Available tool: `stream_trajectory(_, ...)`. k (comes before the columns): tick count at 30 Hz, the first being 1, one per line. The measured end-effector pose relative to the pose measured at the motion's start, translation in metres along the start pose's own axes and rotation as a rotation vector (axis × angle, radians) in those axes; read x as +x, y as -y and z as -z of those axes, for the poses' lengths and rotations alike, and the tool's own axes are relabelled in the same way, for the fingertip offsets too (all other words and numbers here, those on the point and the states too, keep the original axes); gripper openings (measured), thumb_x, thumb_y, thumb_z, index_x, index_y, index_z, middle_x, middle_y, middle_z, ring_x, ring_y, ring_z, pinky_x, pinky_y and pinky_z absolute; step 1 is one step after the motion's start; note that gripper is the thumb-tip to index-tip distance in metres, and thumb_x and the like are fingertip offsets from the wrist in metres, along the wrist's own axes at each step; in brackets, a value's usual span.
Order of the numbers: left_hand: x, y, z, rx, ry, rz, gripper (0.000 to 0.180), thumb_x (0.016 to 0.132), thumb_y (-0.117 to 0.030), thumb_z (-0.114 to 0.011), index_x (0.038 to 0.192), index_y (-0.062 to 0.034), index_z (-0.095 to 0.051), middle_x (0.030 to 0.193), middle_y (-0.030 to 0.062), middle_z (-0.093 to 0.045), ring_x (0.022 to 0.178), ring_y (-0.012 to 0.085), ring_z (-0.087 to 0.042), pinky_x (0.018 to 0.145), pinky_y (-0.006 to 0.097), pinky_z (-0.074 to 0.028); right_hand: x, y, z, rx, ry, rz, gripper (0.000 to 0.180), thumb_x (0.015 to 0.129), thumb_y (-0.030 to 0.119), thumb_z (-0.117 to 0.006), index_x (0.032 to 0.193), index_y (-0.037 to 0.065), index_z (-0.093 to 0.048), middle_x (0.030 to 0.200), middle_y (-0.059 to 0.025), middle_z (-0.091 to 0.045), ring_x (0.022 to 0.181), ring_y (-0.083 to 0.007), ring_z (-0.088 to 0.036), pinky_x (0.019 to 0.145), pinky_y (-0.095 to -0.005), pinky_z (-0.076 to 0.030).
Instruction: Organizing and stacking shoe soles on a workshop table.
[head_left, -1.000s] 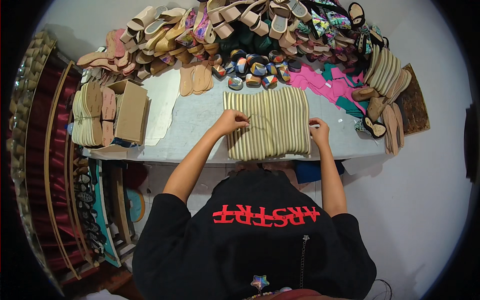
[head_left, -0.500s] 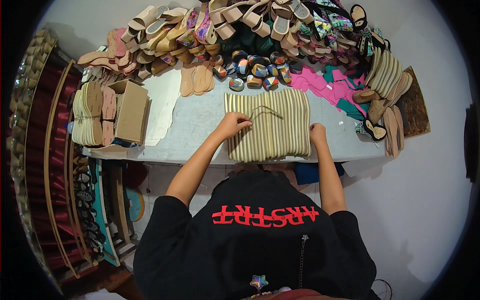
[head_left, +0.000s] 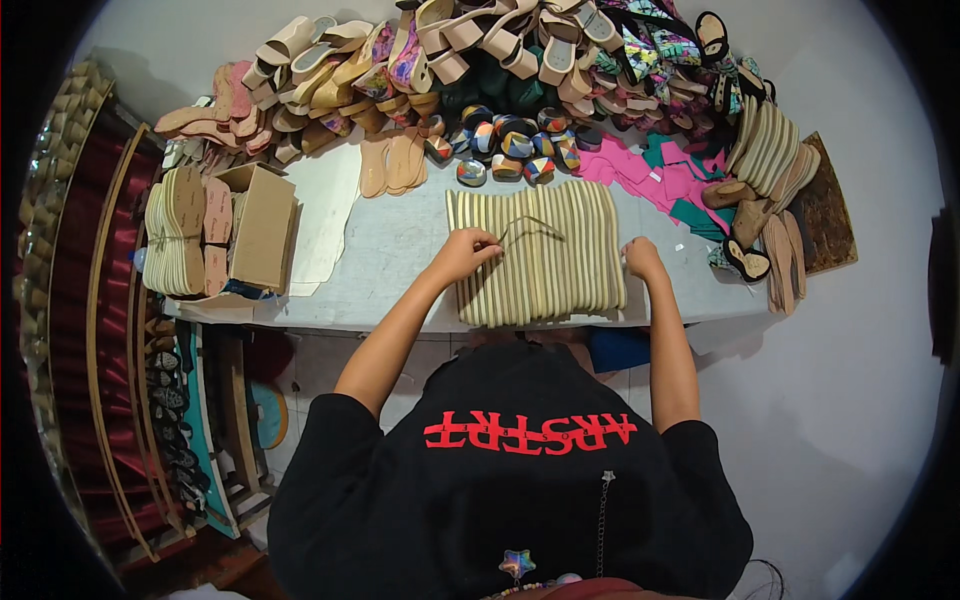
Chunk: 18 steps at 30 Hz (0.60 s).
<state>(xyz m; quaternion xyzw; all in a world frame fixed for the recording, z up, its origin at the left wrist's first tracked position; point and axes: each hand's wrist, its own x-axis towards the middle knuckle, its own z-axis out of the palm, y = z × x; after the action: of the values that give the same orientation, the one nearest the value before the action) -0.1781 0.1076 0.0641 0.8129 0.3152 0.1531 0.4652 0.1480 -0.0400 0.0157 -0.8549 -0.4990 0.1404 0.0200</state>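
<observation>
A stack of cream and olive shoe soles (head_left: 535, 280) stands on edge in front of me on the covered table. A thin olive cord (head_left: 541, 222) lies in a bent loop across the top of it. My left hand (head_left: 470, 252) is at the stack's left part, thumb and fingers pinched on the cord's near end. At the stack's right edge is my right hand (head_left: 643, 256), its fingers curled closed. Whatever those fingers hold, if anything, is too small to make out.
Finished sandals (head_left: 560, 60) pile along the back. Small multicoloured patterned pieces (head_left: 515, 145) sit before them. Pink fabric scraps (head_left: 640, 170) lie at right, near another tied sole bundle (head_left: 770, 150). A cardboard box (head_left: 265, 228) and stacked soles (head_left: 178, 235) stand at left.
My right hand has moved slightly up and turned beside the stack's right edge. The left hand stays almost in place, and the stack's right side bulges slightly further right.
</observation>
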Motion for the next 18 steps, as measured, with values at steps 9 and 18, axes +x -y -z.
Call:
stream_trajectory(9, 0.000, 0.001, -0.001, 0.004, -0.016, -0.014, 0.018, 0.079, -0.018, -0.063, 0.084, -0.0005, -0.065, 0.072, 0.0071, -0.060, 0.061, 0.0124, -0.051, 0.058, 0.027, -0.042, -0.014, 0.023, 0.026, 0.611, -0.233, 0.010, 0.021, 0.082, 0.012, -0.047, 0.086, -0.003, -0.060, 0.080, -0.0169, -0.062, 0.080, -0.0305, -0.060, 0.075, -0.0361, -0.045)
stream_trajectory(18, -0.002, 0.000, 0.000, -0.003, -0.055, -0.013, 0.019, 0.078, -0.019, -0.064, 0.083, -0.0009, -0.064, 0.076, 0.0061, -0.055, 0.065, 0.0130, -0.050, 0.060, 0.027, -0.042, -0.003, -0.009, -0.010, 0.805, 0.012, -0.177, 0.023, 0.084, 0.015, -0.043, 0.092, 0.001, -0.059, 0.069, -0.0155, -0.059, 0.056, -0.0222, -0.058, 0.053, -0.0360, -0.045)
